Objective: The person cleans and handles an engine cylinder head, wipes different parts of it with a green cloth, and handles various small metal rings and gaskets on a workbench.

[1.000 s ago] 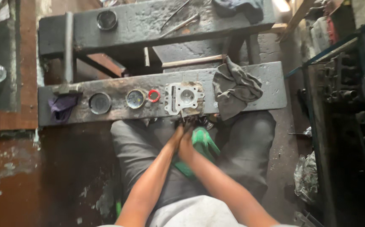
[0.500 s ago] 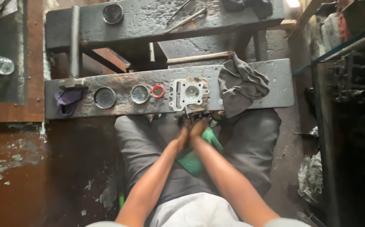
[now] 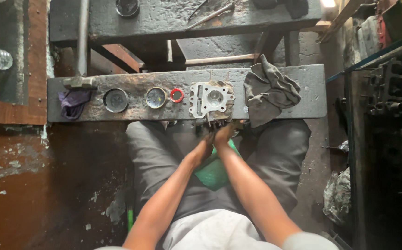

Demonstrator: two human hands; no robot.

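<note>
Both hands, left hand (image 3: pixel 207 143) and right hand (image 3: pixel 225 134), have fingers curled under the cylinder head (image 3: pixel 211 101) at the worktop (image 3: pixel 312 92) edge; a slipping grip could drop it.

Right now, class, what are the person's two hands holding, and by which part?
Both hands, left hand and right hand, meet at the near lower edge of the metal engine part on the bench. Whether the fingers actually close on it cannot be told.

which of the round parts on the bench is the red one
The small red ring, rightmost of the three round parts, just left of the metal engine block. The other two discs are bigger and grey.
</note>
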